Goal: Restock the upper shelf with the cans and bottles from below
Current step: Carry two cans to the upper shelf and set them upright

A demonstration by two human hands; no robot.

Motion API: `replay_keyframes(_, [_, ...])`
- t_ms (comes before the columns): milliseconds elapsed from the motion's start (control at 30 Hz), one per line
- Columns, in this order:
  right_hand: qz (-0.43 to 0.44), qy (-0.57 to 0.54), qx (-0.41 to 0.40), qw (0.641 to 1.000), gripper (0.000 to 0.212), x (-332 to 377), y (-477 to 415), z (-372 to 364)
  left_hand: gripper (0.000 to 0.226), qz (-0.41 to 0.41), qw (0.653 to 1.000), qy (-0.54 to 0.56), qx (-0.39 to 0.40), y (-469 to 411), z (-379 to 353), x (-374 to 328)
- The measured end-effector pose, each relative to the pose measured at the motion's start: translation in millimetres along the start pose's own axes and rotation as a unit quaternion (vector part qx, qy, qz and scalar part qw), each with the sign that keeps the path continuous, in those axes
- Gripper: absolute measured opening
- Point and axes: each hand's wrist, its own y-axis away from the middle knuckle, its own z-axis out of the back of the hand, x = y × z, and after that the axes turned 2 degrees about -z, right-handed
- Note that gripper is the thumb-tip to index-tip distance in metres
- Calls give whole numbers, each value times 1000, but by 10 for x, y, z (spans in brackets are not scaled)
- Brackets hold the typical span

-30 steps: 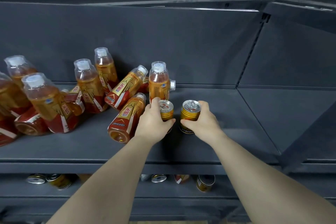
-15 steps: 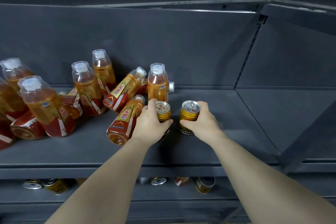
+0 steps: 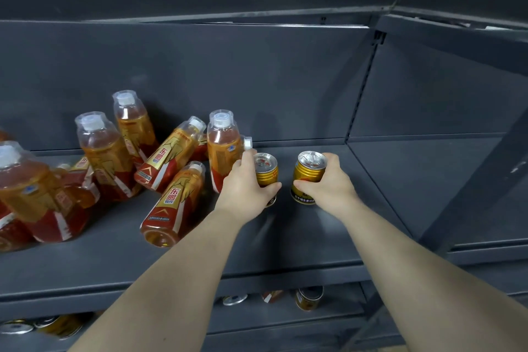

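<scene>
On the upper shelf [image 3: 285, 240], one gold can [image 3: 266, 172] is gripped by the left hand [image 3: 245, 191] and a second gold can [image 3: 310, 173] by the right hand [image 3: 328, 188], fingers curled round each. Both are best settled upright, bases flat, before release, without the upright drink bottle [image 3: 221, 148] just left being nudged.

The head-worn camera faces the back panel [image 3: 257, 80] from close by, looking forward and somewhat down. The upper shelf [image 3: 303, 240] fills the middle, within arm's reach. The left forearm [image 3: 177, 280] and right forearm [image 3: 414, 266] stretch up from the bottom edge, and the lower shelf [image 3: 271, 321] shows just beneath. The wide lens bends straight edges.
</scene>
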Motion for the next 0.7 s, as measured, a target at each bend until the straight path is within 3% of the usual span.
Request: replay_keyframes(700, [-34, -55, -31, 997, 76, -337, -1062, 459, 79, 11, 999, 31, 40, -1065, -880, -320])
